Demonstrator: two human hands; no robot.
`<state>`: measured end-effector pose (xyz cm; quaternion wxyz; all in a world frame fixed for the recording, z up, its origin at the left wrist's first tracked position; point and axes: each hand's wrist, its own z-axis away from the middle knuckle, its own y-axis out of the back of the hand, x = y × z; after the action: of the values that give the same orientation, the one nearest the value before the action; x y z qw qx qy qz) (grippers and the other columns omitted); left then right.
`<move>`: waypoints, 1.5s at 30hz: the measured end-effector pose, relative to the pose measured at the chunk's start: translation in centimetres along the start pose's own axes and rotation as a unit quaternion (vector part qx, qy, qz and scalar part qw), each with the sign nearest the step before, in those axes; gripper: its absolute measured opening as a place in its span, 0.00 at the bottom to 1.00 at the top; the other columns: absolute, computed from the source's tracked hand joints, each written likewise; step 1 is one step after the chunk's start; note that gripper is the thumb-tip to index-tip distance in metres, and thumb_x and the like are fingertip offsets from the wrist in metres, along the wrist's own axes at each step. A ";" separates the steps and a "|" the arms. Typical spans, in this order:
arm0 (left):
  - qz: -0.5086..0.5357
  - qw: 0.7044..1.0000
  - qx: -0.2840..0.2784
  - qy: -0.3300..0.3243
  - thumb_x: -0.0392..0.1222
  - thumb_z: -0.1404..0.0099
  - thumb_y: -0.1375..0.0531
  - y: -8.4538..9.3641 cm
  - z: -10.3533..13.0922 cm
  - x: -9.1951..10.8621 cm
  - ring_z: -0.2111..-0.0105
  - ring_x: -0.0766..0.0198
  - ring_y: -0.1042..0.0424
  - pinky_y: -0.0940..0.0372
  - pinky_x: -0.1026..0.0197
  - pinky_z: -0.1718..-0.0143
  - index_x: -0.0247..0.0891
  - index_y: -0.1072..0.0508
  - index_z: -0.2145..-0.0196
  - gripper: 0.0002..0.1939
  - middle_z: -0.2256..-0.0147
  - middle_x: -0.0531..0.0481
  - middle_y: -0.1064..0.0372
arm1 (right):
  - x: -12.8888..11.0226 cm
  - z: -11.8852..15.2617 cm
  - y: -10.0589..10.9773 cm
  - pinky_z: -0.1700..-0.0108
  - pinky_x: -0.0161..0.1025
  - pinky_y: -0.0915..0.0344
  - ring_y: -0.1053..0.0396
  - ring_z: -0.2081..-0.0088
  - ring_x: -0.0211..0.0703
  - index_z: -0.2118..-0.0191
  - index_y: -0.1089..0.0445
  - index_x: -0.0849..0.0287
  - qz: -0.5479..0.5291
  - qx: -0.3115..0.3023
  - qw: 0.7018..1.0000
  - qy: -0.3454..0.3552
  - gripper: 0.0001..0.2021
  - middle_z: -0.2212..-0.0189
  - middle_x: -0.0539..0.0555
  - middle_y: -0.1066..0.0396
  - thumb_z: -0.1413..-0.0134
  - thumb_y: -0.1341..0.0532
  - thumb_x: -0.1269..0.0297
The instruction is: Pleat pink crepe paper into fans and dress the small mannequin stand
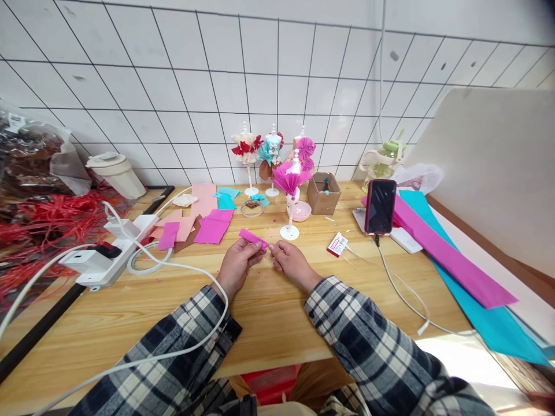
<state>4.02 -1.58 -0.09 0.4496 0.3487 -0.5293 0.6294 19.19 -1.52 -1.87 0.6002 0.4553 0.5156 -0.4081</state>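
Observation:
Between my hands is a narrow folded strip of magenta crepe paper point(252, 237). My left hand point(237, 263) is closed around the strip's lower side. My right hand point(292, 263) pinches at the strip's right end, thumb and finger together. Just beyond them a small white mannequin stand point(289, 232) stands upright, with a magenta pleated paper piece point(290, 178) fanned round its body. Left of my hands lie a magenta paper sheet point(214, 226) and a smaller magenta piece point(169, 236).
Three dressed mannequins, one in turquoise point(272, 151), stand by the wall. A cardboard box point(324, 195), pink bowl point(302, 211) and phone point(380, 207) are to the right. A power strip point(117, 251) lies left, its white cable point(195, 268) crossing over my left forearm.

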 end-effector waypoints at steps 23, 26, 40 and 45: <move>0.038 0.999 0.026 -0.018 0.39 0.53 0.31 0.2 -0.2 0.0 0.72 0.69 0.29 0.36 0.70 0.75 0.35 0.27 0.70 0.13 0.72 0.53 0.29 | -0.4 0.5 0.2 0.75 0.32 0.45 0.42 0.82 0.33 0.70 0.38 0.58 0.078 -0.003 0.997 -0.005 0.16 0.86 0.43 0.39 0.38 0.47 0.51; 0.030 0.999 0.028 -0.021 0.40 0.53 0.30 0.2 -0.2 -0.2 0.71 0.70 0.30 0.35 0.70 0.73 0.35 0.26 0.69 0.14 0.71 0.53 0.29 | -0.5 0.5 0.2 0.75 0.31 0.46 0.42 0.82 0.33 0.70 0.38 0.58 0.082 -0.017 0.996 -0.002 0.16 0.85 0.43 0.37 0.38 0.47 0.50; 0.009 0.999 0.016 -0.034 0.42 0.52 0.30 0.5 -0.4 -0.6 0.71 0.69 0.31 0.36 0.69 0.71 0.36 0.26 0.68 0.14 0.71 0.53 0.29 | -0.2 0.3 0.2 0.74 0.31 0.44 0.40 0.82 0.34 0.71 0.38 0.57 0.077 -0.019 0.997 0.004 0.16 0.86 0.44 0.37 0.38 0.47 0.51; 0.005 0.999 0.017 -0.032 0.43 0.53 0.30 0.4 -0.4 -0.6 0.71 0.69 0.31 0.37 0.68 0.71 0.36 0.25 0.69 0.14 0.71 0.53 0.29 | -0.1 0.2 0.2 0.75 0.31 0.45 0.41 0.83 0.33 0.71 0.38 0.58 0.074 -0.020 0.997 0.001 0.16 0.86 0.44 0.37 0.37 0.48 0.51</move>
<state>3.85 -1.36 -0.81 0.4230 0.3737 -0.5347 0.6288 19.40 -1.71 -1.71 0.6377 0.4805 0.4889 -0.3514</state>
